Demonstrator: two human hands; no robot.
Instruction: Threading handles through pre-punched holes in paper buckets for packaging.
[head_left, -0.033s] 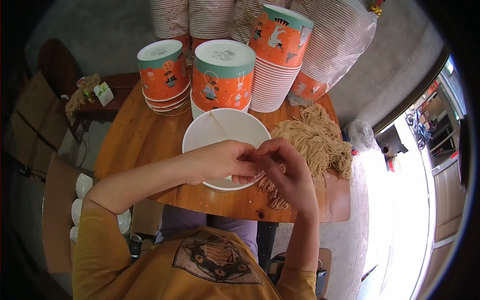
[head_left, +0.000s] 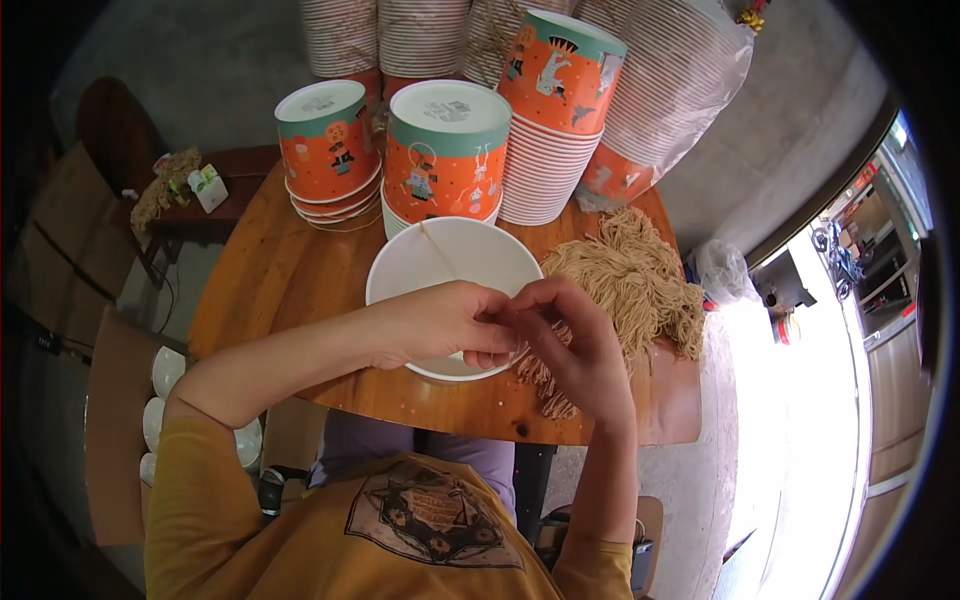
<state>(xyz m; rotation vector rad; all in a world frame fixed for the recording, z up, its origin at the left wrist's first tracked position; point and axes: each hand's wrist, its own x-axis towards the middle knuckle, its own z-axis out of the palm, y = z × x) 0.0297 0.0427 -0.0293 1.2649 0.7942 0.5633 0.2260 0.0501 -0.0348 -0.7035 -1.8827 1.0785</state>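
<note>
A white-lined paper bucket (head_left: 400, 262) lies on the wooden table in front of me, its open mouth towards me. A thin tan string (head_left: 432, 245) hangs from its far rim down the inside and passes out of sight behind my left hand (head_left: 450, 325). Both hands meet over the right part of the mouth. My left hand's fingers are closed in a pinch, and my right hand (head_left: 572, 345) pinches right beside them, fingertips touching. What they grip is too small and covered to make out. Just right of my right hand spreads a heap of tan string (head_left: 625, 280).
Orange and green printed buckets stand upside down behind: a short stack (head_left: 325, 150), a middle one (head_left: 443, 165) and a tall stack (head_left: 555, 130). Bagged bucket stacks (head_left: 665, 85) lean at the wall. The table's near edge (head_left: 460, 425) is close to my body.
The bucket has shifted very slightly to the right. Both hands keep the same pinch in the same place.
</note>
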